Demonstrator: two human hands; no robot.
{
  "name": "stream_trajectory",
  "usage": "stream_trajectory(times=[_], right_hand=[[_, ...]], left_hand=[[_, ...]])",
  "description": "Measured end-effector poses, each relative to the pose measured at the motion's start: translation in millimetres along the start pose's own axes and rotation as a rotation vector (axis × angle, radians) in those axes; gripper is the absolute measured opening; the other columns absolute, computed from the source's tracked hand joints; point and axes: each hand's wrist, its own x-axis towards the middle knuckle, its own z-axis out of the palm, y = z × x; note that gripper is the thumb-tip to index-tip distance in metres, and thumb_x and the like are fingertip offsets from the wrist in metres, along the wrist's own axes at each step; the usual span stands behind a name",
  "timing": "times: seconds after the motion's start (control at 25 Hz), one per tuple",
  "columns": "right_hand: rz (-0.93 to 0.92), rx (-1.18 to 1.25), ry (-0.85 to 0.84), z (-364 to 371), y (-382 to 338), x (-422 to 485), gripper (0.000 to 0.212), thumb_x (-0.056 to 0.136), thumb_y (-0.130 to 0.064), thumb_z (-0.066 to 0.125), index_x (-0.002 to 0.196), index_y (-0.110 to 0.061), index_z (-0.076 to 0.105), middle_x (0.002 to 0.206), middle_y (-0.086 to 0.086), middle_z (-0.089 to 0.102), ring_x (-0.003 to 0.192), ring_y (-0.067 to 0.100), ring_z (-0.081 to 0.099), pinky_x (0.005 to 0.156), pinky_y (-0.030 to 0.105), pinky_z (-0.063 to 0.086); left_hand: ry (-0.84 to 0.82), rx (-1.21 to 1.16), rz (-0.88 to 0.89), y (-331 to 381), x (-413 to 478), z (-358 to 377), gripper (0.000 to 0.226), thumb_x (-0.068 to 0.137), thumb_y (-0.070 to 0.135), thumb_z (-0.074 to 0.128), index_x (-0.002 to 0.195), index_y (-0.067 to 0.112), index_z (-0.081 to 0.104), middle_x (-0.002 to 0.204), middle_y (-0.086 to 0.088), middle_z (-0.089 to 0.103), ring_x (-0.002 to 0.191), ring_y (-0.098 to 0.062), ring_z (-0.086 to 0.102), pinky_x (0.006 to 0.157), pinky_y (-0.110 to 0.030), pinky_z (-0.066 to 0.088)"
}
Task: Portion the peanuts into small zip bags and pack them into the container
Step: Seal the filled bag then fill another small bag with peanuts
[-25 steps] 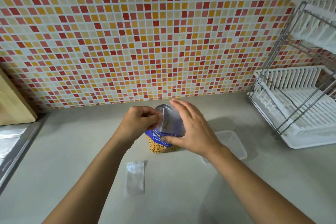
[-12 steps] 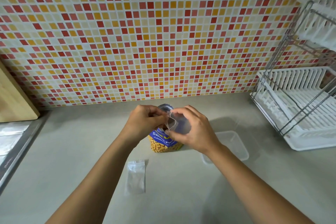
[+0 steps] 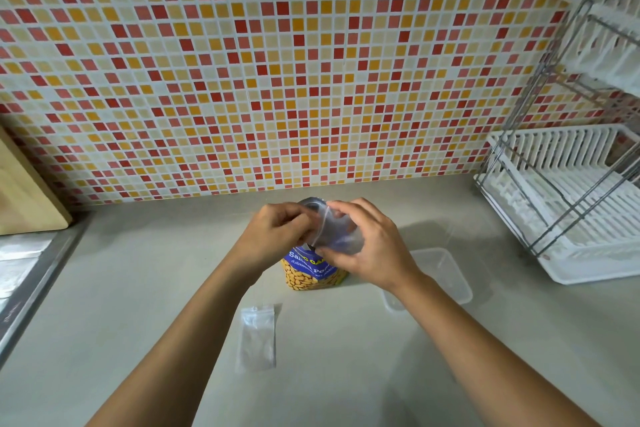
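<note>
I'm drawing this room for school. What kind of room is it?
Probably a home kitchen: a white dish rack stands on the grey counter, and small mosaic tiles cover the wall behind it.

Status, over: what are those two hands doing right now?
Left hand, right hand: both pinching small clear zip bag. By blue-labelled peanut can. Clear plastic container beside can; nothing blocking.

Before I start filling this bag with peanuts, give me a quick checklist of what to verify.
1. Grip on bag by left hand and right hand: ok.
2. Mouth of bag open: cannot tell.
3. Upright can on counter: ok.
4. Lid off can: cannot tell.
5. Lidless container beside can: ok.
6. Flat spare bag on counter: ok.
</note>
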Motion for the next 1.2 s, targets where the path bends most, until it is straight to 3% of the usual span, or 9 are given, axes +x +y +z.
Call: stream_trajectory(times=[0.08,0.2,0.44,0.6,0.84,1.04,1.2], right_hand=[[-0.023,-0.030,0.001,0,0,1,0.066,0.069,-0.054,0.067,0.120,-0.014,0.058,0.105,-0.002,0.060,0.091,0.000,0.049,0.075,0.013,0.046],[-0.030,-0.038,-0.022,2,0,1,0.070,0.066,-0.048,0.078,0.122,-0.013,0.057,0.107,-0.001,0.060,0.096,0.005,0.051,0.079,0.018,0.047],[-0.053,-0.075,0.018,4,-1,-1,0.067,0.067,-0.055,0.068,0.119,-0.015,0.058,0.105,-0.001,0.060,0.096,0.008,0.052,0.081,0.023,0.047],[-0.055,-0.107,0.014,4,1,-1,0.069,0.066,-0.057,0.068,0.121,-0.016,0.058,0.106,-0.002,0.060,0.097,0.004,0.047,0.083,0.020,0.042],[-0.038,-0.253,0.052,10,2,-3,0.072,0.065,-0.068,0.062,0.119,-0.020,0.059,0.107,-0.005,0.063,0.098,0.007,0.047,0.081,0.026,0.036],[-0.043,-0.313,0.091,13,6,-3,0.067,0.065,-0.066,0.061,0.118,-0.024,0.059,0.107,-0.009,0.066,0.099,0.011,0.054,0.082,0.032,0.037],[-0.036,-0.288,0.075,15,7,-3,0.063,0.068,-0.065,0.061,0.115,-0.023,0.061,0.107,-0.008,0.067,0.099,0.009,0.054,0.085,0.028,0.031]], left_hand=[[-0.012,0.010,-0.002,1,0,1,0.019,0.089,0.019,0.058,0.078,0.016,0.073,0.080,-0.005,0.072,0.080,-0.020,0.067,0.070,-0.027,0.055],[-0.010,0.017,-0.010,2,0,3,0.015,0.087,0.014,0.062,0.078,0.018,0.072,0.078,0.000,0.073,0.076,-0.014,0.068,0.062,-0.014,0.053],[-0.078,-0.222,-0.055,-2,1,0,0.015,0.088,0.005,0.058,0.088,0.004,0.073,0.091,-0.018,0.072,0.085,-0.027,0.069,0.078,-0.028,0.057],[-0.087,-0.272,-0.055,-3,1,-1,0.015,0.088,0.007,0.059,0.093,0.002,0.072,0.094,-0.018,0.072,0.087,-0.029,0.069,0.081,-0.030,0.057],[-0.067,-0.107,-0.018,-2,0,-2,0.013,0.087,0.015,0.063,0.090,0.011,0.075,0.086,-0.007,0.075,0.084,-0.023,0.070,0.078,-0.030,0.057],[-0.028,-0.026,-0.005,3,-2,-3,0.023,0.090,0.010,0.053,0.084,0.014,0.075,0.082,-0.004,0.074,0.077,-0.012,0.068,0.070,-0.020,0.055],[0.015,0.235,0.061,6,-3,-1,0.028,0.089,0.011,0.052,0.079,0.027,0.073,0.079,0.008,0.073,0.075,-0.006,0.066,0.061,-0.012,0.051]])
